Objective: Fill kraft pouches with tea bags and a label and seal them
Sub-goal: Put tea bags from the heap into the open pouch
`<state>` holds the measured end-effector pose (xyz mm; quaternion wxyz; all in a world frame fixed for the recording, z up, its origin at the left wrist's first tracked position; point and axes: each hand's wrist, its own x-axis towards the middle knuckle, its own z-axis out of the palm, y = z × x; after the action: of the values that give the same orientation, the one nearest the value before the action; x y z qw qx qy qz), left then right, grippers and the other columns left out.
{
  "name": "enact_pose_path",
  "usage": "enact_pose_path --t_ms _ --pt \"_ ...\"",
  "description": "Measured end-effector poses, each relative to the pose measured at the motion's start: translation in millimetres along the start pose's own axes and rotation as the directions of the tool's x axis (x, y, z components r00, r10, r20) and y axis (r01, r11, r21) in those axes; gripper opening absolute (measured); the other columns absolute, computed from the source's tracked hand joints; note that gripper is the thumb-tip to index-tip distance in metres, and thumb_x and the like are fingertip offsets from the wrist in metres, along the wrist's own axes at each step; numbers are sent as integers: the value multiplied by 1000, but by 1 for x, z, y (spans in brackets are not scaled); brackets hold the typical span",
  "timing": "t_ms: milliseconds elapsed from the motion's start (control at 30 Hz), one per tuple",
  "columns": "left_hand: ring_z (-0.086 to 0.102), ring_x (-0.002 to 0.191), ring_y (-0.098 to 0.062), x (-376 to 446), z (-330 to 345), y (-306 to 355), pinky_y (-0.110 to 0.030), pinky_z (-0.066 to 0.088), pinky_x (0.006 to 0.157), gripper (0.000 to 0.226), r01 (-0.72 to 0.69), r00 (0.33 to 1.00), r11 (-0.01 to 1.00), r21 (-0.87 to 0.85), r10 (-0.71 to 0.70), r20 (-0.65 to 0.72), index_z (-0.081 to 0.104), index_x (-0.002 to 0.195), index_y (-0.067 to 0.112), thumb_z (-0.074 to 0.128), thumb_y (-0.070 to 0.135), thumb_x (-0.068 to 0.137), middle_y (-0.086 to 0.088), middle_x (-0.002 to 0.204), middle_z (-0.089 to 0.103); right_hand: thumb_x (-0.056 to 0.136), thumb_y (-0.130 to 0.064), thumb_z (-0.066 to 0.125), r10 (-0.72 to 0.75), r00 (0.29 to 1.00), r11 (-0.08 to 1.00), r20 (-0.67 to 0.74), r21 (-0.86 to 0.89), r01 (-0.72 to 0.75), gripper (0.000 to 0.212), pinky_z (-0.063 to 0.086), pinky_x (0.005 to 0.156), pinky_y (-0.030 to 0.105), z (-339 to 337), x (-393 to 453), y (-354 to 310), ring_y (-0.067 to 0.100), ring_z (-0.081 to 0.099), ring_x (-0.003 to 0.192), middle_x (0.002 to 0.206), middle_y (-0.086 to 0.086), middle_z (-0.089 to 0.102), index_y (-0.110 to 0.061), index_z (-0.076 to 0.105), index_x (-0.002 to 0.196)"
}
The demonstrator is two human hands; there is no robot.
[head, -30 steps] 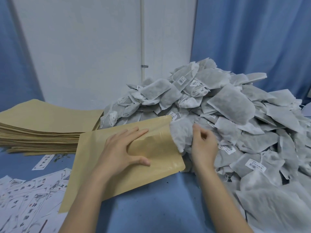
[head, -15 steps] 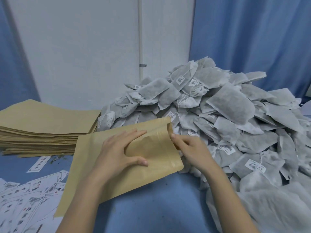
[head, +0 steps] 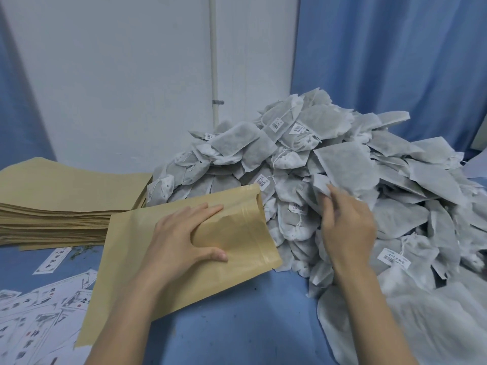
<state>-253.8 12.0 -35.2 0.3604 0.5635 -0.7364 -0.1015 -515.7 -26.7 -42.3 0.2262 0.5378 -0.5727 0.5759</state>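
Blue surface at centre: we are pressing our flat left hand on the kraft pouch while our right hand is pinching a tea bag at centre right; lifting gently should avoid snagging strings.

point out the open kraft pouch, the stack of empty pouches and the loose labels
open kraft pouch (head: 237,233): head view, on its front panel below the zip strip.
stack of empty pouches (head: 66,185): head view, on the top sheet.
loose labels (head: 34,325): head view, on the scattered sheets at lower left.

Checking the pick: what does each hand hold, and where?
Right hand pinches a tea bag by its corner; left hand rests flat on the pouch.
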Motion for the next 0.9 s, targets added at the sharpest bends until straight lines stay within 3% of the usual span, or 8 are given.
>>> enact_pose_path --t_ms 133,233,333,433,533,667,800,900 --pt "32 136 -9 -1 -3 -1 -39 19 114 85 5 1000 1000 6 -5 -21 40 120 61 76 62 43 17 144 42 85 -10 65 -21 1000 969 10 248 18 17 43 77 14 0 -3 -27 11 56 86 107 6 60 -12 72 101" --pt "33 135 -9 -1 -5 -2 -40 21 114 85 2 998 1000 -16 -3 -57 40 119 62 69 67 40 16 143 44 91 -22 58 158 968 863 195 448 -231 13 35 65 0 -2 -1 -32 -7 51 72 83 -11 56 -26 65 80" --pt "33 135 -7 -1 -7 -3 -40 21 114 84 8 997 1000 -30 -10 -72 40 118 64 68 69 39 18 143 44 90 -35 56 354 843 706 404 476 -525 30 41 62 13 2 1 -23 10 54 62 62 -2 54 -17 57 66" --pt "34 134 -5 -1 -8 -4 -39 22 114 84 2 996 1000 -29 -5 -84 39 117 65 67 70 39 18 143 44 87 -31 62 432 720 502 543 519 -692 21 54 78 44 5 3 -17 18 67 67 69 -3 69 -10 65 89" --pt "33 133 -5 -1 -9 -4 -37 21 114 83 7 996 1000 -28 -9 -91 39 117 65 67 69 39 18 142 44 83 -33 68 464 686 442 561 524 -728 31 50 87 52 4 4 -12 20 68 88 83 -5 72 -16 59 107" --pt "34 133 -5 -2 -11 -1 -38 22 114 81 -3 996 999 -33 0 -85 40 116 64 72 63 41 17 142 45 81 -31 69 311 698 503 645 511 -697 19 52 85 41 2 4 -7 11 67 89 79 -8 73 -30 60 98" --pt "37 130 2 -2 -12 3 -30 25 114 79 -65 998 994 -90 67 19 45 112 65 84 50 45 23 136 48 81 -21 70 13 638 534 770 534 -656 19 40 49 9 -4 2 -22 -3 51 46 48 -13 58 -19 63 98" --pt "35 123 19 -2 -9 6 -13 24 108 80 -131 988 985 -117 139 61 46 111 68 86 46 45 33 131 47 81 -13 68 -126 561 683 818 482 -549 11 43 53 17 -4 -6 -43 4 53 51 56 -7 63 -21 67 88"
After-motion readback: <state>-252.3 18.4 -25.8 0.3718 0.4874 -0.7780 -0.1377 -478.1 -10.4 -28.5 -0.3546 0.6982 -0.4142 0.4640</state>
